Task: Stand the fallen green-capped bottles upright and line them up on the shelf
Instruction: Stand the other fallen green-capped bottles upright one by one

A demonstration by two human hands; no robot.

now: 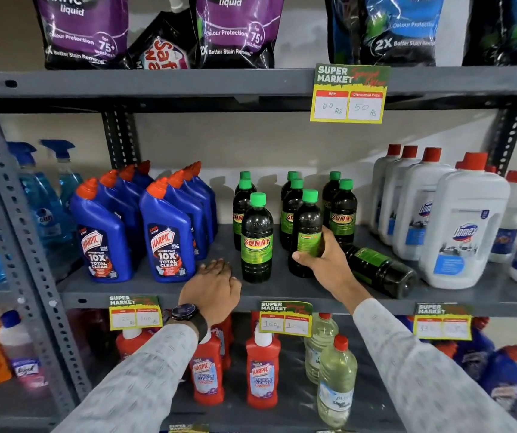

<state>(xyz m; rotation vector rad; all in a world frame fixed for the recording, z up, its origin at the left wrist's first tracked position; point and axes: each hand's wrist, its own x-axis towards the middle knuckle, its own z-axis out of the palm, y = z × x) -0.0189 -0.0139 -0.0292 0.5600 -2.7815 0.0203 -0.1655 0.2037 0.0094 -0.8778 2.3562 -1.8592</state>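
The left hand (216, 284) rests palm-down on the front of the grey shelf (163, 296), fingers loosely spread and holding nothing, just left of the nearest upright bottle (256, 239). That bottle is dark, nearly black, with a bright green cap and a green "SUNNY" label. The right hand (326, 256) wraps around the lower half of a second front bottle (306, 226), thumb across the label and fingers behind; the bottle stands upright with its base on or just above the shelf, I cannot tell which. Right of that hand, one fallen bottle (379, 270) lies on its side, base toward the shelf's front edge, its cap end hidden behind the hand. It lies just beside the big white jugs (460, 232). Behind the front pair, more green-capped bottles (341, 210) stand in three short rows running to the back. Blue Harpic bottles (166, 235) stand to the left.
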